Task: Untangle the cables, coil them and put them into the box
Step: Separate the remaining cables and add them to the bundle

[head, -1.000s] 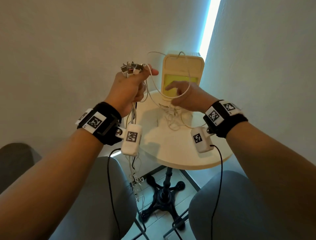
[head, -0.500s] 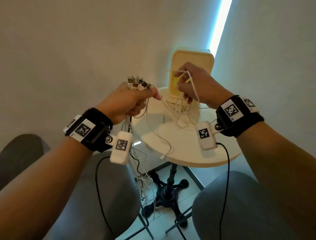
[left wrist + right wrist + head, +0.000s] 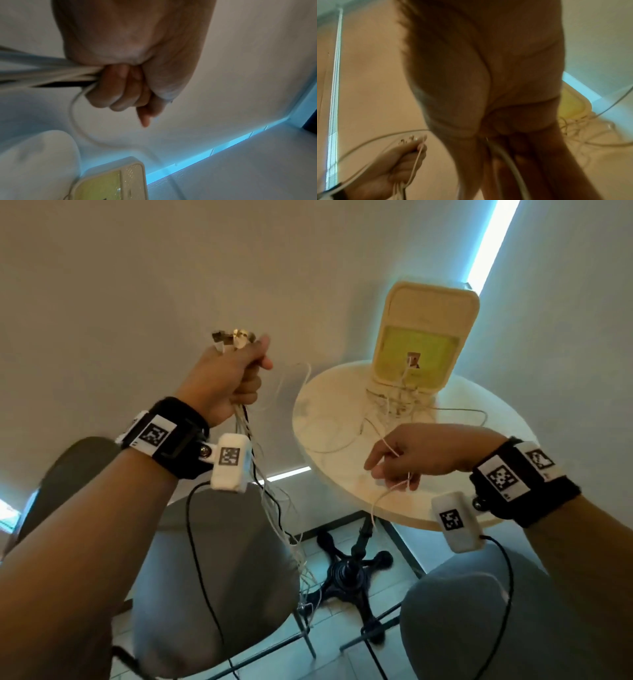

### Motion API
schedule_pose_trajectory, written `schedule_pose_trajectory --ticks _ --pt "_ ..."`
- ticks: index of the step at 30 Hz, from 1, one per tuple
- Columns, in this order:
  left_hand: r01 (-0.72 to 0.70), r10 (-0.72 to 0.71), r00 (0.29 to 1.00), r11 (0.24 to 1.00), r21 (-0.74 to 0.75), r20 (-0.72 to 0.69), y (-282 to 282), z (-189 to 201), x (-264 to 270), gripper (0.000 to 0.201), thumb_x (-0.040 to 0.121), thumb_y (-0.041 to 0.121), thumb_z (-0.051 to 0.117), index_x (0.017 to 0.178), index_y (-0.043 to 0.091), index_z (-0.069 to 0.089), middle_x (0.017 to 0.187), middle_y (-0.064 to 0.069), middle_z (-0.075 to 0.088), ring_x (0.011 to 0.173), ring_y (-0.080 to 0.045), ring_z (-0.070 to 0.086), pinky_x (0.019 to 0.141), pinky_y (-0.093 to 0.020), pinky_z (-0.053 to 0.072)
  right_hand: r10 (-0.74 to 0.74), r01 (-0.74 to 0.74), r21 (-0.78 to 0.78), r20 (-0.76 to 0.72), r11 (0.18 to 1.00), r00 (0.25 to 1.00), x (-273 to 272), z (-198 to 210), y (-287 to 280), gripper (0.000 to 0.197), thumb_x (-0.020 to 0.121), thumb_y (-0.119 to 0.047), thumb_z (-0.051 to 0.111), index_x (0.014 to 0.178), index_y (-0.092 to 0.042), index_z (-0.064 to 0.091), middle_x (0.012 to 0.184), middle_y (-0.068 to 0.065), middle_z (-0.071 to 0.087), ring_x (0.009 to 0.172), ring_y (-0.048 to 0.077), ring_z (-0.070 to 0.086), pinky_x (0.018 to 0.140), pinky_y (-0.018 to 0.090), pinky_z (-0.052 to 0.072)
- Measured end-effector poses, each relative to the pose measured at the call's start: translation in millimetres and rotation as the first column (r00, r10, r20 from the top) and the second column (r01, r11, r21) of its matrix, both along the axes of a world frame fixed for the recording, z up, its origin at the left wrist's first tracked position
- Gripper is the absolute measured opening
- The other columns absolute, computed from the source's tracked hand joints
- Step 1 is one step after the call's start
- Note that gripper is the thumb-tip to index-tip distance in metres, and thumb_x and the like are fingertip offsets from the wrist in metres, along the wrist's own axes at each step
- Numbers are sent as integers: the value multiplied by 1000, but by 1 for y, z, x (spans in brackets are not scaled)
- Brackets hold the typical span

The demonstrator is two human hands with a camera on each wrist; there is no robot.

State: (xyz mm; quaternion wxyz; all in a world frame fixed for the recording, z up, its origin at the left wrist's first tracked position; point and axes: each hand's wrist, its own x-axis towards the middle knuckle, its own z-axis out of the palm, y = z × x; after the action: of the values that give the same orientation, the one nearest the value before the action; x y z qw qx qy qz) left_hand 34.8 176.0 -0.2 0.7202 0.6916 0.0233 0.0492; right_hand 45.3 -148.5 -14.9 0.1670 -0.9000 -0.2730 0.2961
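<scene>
My left hand (image 3: 236,371) is raised left of the table and grips a bundle of cables (image 3: 267,491); their metal plugs (image 3: 233,338) stick out above the fist and the strands hang down to the floor. In the left wrist view the curled fingers (image 3: 118,92) clamp the white and black strands (image 3: 51,75). My right hand (image 3: 407,463) hovers over the table's near edge and pinches one thin white cable (image 3: 390,446). A tangle of white cables (image 3: 394,405) lies on the table before the cream box (image 3: 421,337), whose yellow-lined inside faces me.
The small round white table (image 3: 325,419) stands on a black pedestal base (image 3: 346,573) in a wall corner. Two grey chairs (image 3: 219,577) flank it at the front. A bright light strip (image 3: 486,248) runs up the corner behind the box.
My right hand has come down from the box towards the table's near edge, drawing one white cable with it. The left hand has lifted and moved left with its bundle.
</scene>
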Motion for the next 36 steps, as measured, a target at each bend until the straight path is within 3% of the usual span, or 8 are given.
schedule_pose_trajectory --ticks 4,10,17,23,27,29,33,36 --pt "-54 55 996 998 -16 72 -16 17 5 52 104 56 61 70 17 60 55 3 28 48 -13 26 46 -28 25 84 -86 -78 -22 993 996 1 14 10 69 83 -60 80 144 -35 58 102 -14 78 99 12 74 98 38 57" --pt "-123 120 986 992 17 111 -31 32 12 57 101 62 60 64 20 53 59 2 39 52 -15 32 52 -32 31 54 -41 -89 142 995 988 11 52 3 88 65 -84 66 142 -41 60 119 -20 73 116 3 63 115 41 43" --pt "-97 115 985 985 -144 126 -49 34 12 51 101 41 72 62 21 46 55 4 34 44 -12 24 45 -27 19 -50 28 123 182 992 982 14 59 8 56 86 -38 84 138 -32 65 115 -16 75 107 6 69 111 44 50" --pt "108 -81 984 980 -167 159 -80 36 2 52 104 33 67 61 21 41 51 5 29 42 -13 19 44 -26 18 -233 139 451 160 882 959 2 34 64 69 100 -58 59 155 -20 41 117 -1 71 104 15 73 94 45 61" --pt "176 -136 971 964 -198 199 -84 48 -3 52 106 33 64 62 22 39 50 6 25 42 -12 16 42 -24 18 -339 257 673 -10 694 941 -4 17 72 13 107 -15 53 119 -9 56 85 13 77 73 22 73 83 51 61" --pt "167 -123 969 964 -205 214 -78 57 -4 52 106 33 63 61 22 39 51 7 24 43 -12 15 41 -24 18 -352 305 722 -90 621 932 -6 8 65 14 103 0 48 107 -7 60 76 12 71 67 24 69 78 52 62" --pt "193 -152 966 962 -193 209 -75 64 -7 53 106 33 62 59 23 39 49 8 25 41 -10 16 39 -23 20 -480 351 772 -68 530 875 -7 0 57 10 103 -17 58 113 -17 58 102 5 65 86 20 68 82 47 62" --pt "265 -226 951 946 -185 209 -87 64 -10 55 107 34 61 58 23 38 48 9 26 39 -9 18 38 -22 21 -429 285 751 -3 595 903 -10 12 56 63 98 -50 69 150 -28 41 126 -4 58 100 12 70 84 33 63"
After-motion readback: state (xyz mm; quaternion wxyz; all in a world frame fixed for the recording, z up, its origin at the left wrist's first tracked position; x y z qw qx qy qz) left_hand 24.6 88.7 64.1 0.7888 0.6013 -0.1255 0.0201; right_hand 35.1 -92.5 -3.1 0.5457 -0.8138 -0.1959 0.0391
